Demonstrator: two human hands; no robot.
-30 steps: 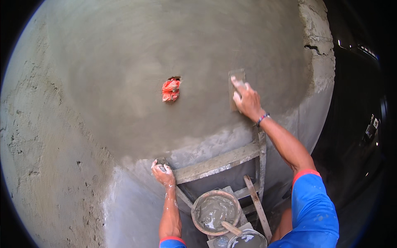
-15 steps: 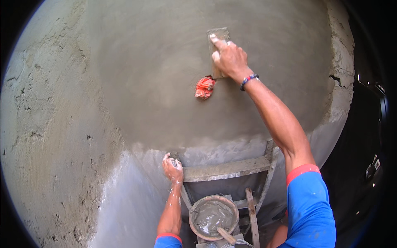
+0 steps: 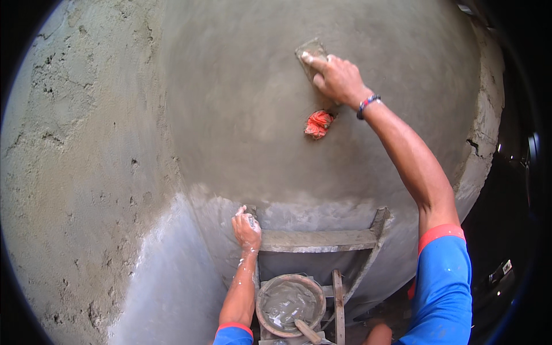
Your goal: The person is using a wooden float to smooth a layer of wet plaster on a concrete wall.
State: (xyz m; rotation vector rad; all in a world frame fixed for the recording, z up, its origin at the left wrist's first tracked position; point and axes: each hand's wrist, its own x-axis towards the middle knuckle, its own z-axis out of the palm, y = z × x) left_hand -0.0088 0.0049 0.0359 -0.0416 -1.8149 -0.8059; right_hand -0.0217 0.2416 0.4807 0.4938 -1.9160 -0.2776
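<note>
My right hand [image 3: 340,79] is closed on a plastering trowel, index finger stretched along it. The flat, mortar-coated blade [image 3: 310,50] lies against the wet grey plaster [image 3: 247,115] on the wall; the trowel's grip is hidden under my palm. Just below that hand, a crumpled orange-red plastic wad [image 3: 318,124] sticks out of the plaster. Low on the left, my left hand [image 3: 247,230], smeared with white, is wrapped round the top of a wooden ladder's left upright [image 3: 252,211].
The ladder's top rung [image 3: 319,240] spans below the plaster edge. Under it stands a round tub [image 3: 265,313] of wet mortar with a wooden-handled tool [image 3: 307,332] in it. Rough, pitted wall [image 3: 86,172] runs along the left; a broken edge [image 3: 486,115] bounds the right.
The trowel has tilted, its top end now leaning left, and my right hand has turned with it. The whole view has shifted slightly. My left hand keeps hold of the ladder.
</note>
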